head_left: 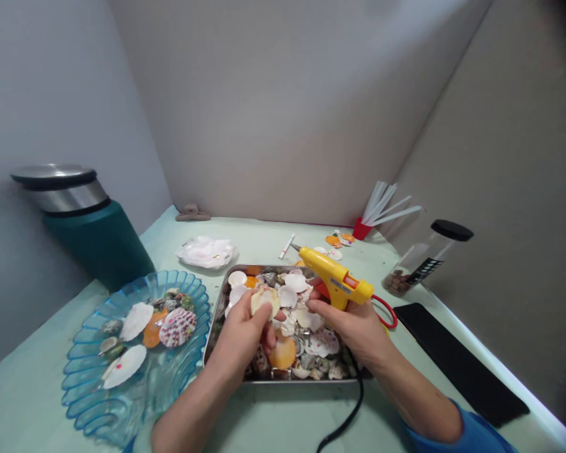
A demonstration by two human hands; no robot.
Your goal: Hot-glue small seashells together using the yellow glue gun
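Between the thumb and fingers of my left hand [249, 324] is a pale cream scallop shell [265, 302], held above the metal tray. My right hand [353, 324] is wrapped round the handle of a yellow glue gun [332, 270], whose nozzle points up and to the left. A black cord [356, 402] hangs below that hand. Under both hands lies a metal tray [306, 381] filled with white, orange and speckled shells and small snail shells. An orange scallop shell [283, 352] shows in the tray just below my left hand.
On the left, a blue scalloped plate [87, 333] holds several shells beside a teal bottle [99, 236]. Behind the tray are crumpled white plastic [206, 251] and a white marker [287, 246]. Glue sticks [382, 201] in a red cup [361, 229], a clear jar [427, 258] and a black strip [457, 362] stand right.
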